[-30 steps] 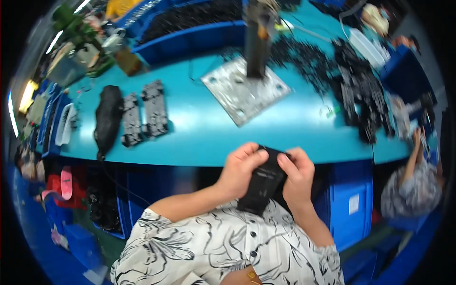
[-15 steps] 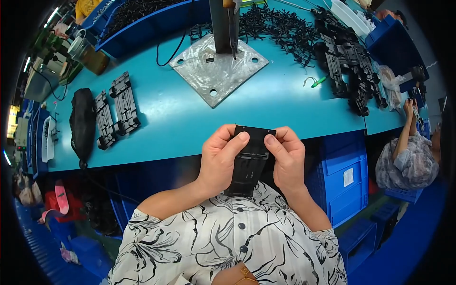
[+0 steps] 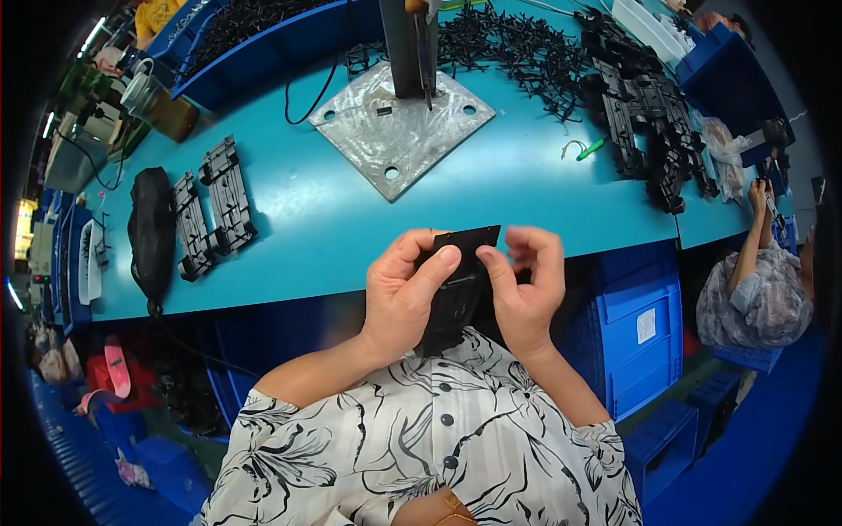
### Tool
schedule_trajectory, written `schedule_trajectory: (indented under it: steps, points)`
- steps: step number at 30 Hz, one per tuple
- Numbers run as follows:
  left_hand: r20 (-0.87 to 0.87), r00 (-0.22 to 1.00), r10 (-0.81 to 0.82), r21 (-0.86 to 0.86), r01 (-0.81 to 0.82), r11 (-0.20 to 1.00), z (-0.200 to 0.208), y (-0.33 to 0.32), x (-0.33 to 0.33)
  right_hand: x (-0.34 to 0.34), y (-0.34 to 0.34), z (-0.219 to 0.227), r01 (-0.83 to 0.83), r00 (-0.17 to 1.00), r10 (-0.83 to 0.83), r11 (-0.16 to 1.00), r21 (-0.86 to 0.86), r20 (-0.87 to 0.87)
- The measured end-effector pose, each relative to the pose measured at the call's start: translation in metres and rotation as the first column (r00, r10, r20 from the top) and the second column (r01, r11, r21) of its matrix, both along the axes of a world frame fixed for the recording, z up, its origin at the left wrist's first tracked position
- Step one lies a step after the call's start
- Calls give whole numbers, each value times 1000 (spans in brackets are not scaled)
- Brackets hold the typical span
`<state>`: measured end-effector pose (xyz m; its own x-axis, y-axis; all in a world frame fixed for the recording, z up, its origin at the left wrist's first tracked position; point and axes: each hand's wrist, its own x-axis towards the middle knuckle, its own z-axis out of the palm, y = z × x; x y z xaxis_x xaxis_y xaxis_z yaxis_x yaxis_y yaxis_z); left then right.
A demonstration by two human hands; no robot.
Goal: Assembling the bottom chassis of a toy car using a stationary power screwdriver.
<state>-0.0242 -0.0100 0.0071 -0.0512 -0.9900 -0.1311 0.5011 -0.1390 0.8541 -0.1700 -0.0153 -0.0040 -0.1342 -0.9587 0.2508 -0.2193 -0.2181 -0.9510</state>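
A flat black plastic part (image 3: 458,294) is held upright just in front of the person's chest, at the near edge of the teal worktable (image 3: 491,188). The left hand (image 3: 403,298) is clasped around its left side, thumb pressed across the face; the right hand (image 3: 524,285) pinches its right edge between thumb and curled fingers. Beyond the grip stands a square grey metal baseplate (image 3: 399,123) bearing one upright post (image 3: 402,44). Far left of the grip lie two black moulded frames (image 3: 215,206) side by side, and just beyond them one black pouch (image 3: 151,230) with a cord. Beyond and to the right of the grip is a heap of black plastic parts (image 3: 645,114), too many to count, with one small green item (image 3: 589,149) near it. Below and right of the grip, under the table, sits a blue crate (image 3: 645,337) carrying one small white rectangular label (image 3: 646,325). Far right, another person (image 3: 750,289) in a patterned shirt raises a hand.
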Motion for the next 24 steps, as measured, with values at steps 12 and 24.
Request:
schedule_trajectory:
  steps: [12, 24]
  points:
    - [44, 999, -14, -106, 19, 994, 14, -17, -1, 5, -6, 23, -139, 879, -34, 936, -323, -476]
    - [192, 978, -83, -161, 115, 980, 12, -36, 11, 9, -12, 26, -166, 896, 24, 944, -284, -443]
